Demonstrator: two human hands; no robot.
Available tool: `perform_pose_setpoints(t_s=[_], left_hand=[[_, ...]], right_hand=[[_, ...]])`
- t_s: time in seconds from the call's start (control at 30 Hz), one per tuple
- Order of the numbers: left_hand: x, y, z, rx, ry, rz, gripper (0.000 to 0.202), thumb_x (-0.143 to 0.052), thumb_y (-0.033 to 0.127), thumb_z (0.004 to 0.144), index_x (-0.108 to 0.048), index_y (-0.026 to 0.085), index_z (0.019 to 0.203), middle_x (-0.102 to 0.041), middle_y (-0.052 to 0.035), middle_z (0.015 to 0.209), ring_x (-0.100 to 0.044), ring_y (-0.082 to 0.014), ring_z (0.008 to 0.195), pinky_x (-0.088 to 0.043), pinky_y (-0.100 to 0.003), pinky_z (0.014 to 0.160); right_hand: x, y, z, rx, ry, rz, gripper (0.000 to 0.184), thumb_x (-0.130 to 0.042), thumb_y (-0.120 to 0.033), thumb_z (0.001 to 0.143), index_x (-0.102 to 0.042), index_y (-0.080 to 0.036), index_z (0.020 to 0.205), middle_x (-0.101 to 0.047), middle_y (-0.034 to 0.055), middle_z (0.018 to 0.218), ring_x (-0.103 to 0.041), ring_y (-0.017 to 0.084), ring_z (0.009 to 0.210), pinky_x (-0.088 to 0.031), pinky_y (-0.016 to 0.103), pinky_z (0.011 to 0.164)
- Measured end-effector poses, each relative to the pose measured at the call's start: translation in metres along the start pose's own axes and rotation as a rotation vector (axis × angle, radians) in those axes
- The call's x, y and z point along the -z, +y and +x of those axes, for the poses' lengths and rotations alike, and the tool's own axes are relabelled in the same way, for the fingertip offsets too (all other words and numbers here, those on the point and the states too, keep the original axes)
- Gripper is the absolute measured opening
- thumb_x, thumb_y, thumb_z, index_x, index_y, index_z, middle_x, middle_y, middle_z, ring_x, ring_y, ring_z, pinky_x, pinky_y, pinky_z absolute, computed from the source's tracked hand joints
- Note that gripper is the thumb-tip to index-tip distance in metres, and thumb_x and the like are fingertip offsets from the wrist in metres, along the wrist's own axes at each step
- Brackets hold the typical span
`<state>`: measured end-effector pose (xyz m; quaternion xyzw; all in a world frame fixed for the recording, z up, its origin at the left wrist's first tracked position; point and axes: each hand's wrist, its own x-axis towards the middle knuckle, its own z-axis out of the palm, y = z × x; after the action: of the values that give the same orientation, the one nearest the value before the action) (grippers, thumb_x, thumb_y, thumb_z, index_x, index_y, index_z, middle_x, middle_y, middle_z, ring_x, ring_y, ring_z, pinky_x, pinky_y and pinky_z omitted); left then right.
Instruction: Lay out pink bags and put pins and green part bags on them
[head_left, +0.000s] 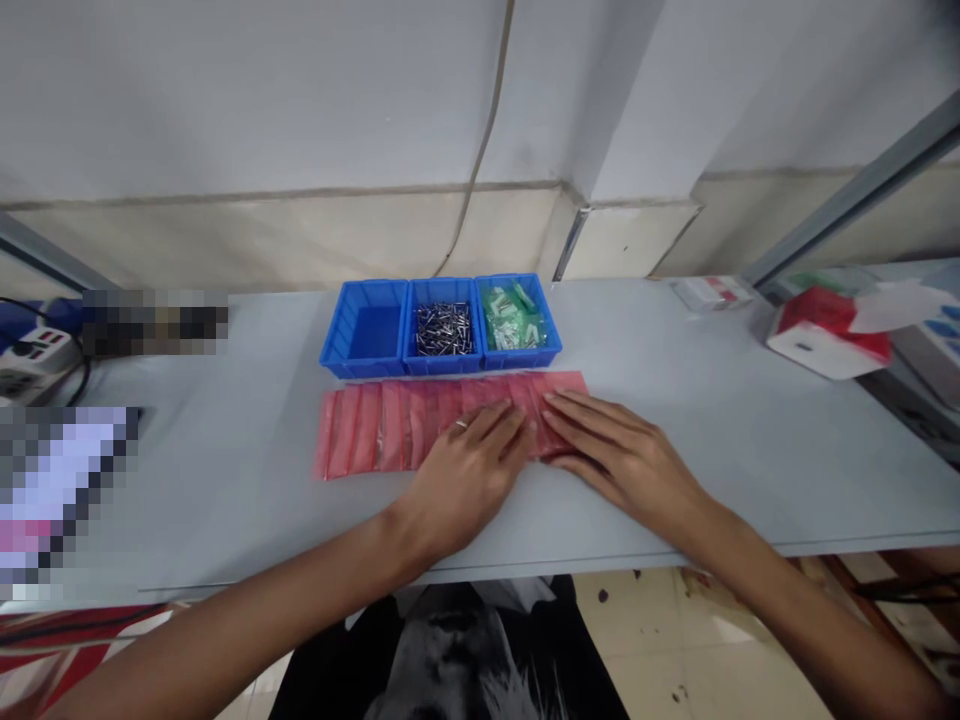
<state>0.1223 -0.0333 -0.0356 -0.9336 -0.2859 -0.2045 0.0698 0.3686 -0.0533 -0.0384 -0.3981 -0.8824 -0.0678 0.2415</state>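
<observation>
A row of overlapping pink plastic bags lies across the table in front of me. My left hand, with a ring on one finger, rests on the right half of the row. Its fingers are bent and its thumb is close to them, gripping a pink bag there. At the right end of the row my right hand lies palm down, fingers stretched out over the bags. Its fingertips touch the pink plastic. Both hands cover part of the bags, and what is under the fingers is hidden.
Behind the bags stand three joined blue bins: an empty bin, a bin of metal screws and a bin of green-and-white packets. A red-and-white box and a small clear pack sit right. A power strip lies left.
</observation>
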Motion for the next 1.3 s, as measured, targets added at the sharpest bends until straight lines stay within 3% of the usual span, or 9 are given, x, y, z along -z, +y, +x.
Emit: perform_pose_setpoints(t_s=[0.1, 0.37, 0.63, 0.83, 1.17, 1.3], left_hand=[[0.004, -0.004, -0.010, 0.073, 0.029, -0.054, 0.032, -0.060, 0.022, 0.101, -0.064, 0.008, 0.129, -0.071, -0.0145, 0.130, -0.067, -0.0301, 0.125, -0.065, -0.048, 0.096], [0.004, -0.015, -0.022, 0.029, 0.077, -0.146, 0.022, -0.060, 0.012, 0.099, -0.071, 0.010, 0.118, -0.072, -0.0146, 0.129, -0.068, -0.0276, 0.126, -0.064, -0.045, 0.102], [0.010, -0.010, -0.026, 0.060, 0.060, -0.087, 0.028, -0.061, 0.018, 0.100, -0.067, 0.007, 0.125, -0.072, -0.0144, 0.129, -0.067, -0.0311, 0.126, -0.065, -0.050, 0.099], [0.018, -0.016, -0.042, 0.067, 0.091, -0.123, 0.025, -0.059, 0.009, 0.097, -0.071, 0.011, 0.118, -0.072, -0.0150, 0.128, -0.070, -0.0317, 0.123, -0.066, -0.052, 0.097], [0.015, -0.021, -0.034, 0.067, 0.063, -0.201, 0.026, -0.054, 0.003, 0.097, -0.073, 0.009, 0.115, -0.069, -0.0182, 0.133, -0.069, -0.0299, 0.125, -0.062, -0.047, 0.105], [0.018, -0.021, -0.042, 0.105, 0.107, -0.156, 0.023, -0.060, 0.009, 0.097, -0.071, 0.010, 0.117, -0.070, -0.0156, 0.132, -0.067, -0.0317, 0.128, -0.062, -0.052, 0.105]], right_hand=[[0.001, -0.002, 0.001, 0.020, -0.019, -0.002, 0.037, -0.067, -0.022, 0.099, -0.069, -0.009, 0.133, -0.069, 0.0168, 0.138, -0.064, 0.030, 0.133, -0.058, 0.050, 0.111], [0.001, -0.011, 0.004, 0.026, 0.017, 0.031, 0.037, -0.065, -0.015, 0.098, -0.068, -0.006, 0.133, -0.068, 0.0188, 0.138, -0.065, 0.030, 0.132, -0.059, 0.049, 0.111], [-0.001, -0.015, 0.009, 0.061, 0.001, -0.150, 0.036, -0.071, -0.026, 0.096, -0.073, -0.005, 0.126, -0.073, 0.0180, 0.130, -0.072, 0.034, 0.120, -0.066, 0.051, 0.099], [0.001, -0.011, 0.011, 0.112, 0.027, -0.198, 0.031, -0.065, -0.017, 0.098, -0.072, -0.009, 0.127, -0.074, 0.0137, 0.130, -0.075, 0.027, 0.116, -0.070, 0.041, 0.088], [-0.001, -0.014, 0.016, 0.141, 0.036, -0.199, 0.027, -0.064, -0.015, 0.099, -0.073, -0.009, 0.124, -0.076, 0.0118, 0.127, -0.075, 0.025, 0.115, -0.069, 0.038, 0.091], [0.000, -0.014, 0.017, 0.157, 0.009, -0.203, 0.028, -0.065, -0.019, 0.099, -0.073, -0.009, 0.124, -0.075, 0.0124, 0.129, -0.073, 0.027, 0.119, -0.068, 0.040, 0.093]])
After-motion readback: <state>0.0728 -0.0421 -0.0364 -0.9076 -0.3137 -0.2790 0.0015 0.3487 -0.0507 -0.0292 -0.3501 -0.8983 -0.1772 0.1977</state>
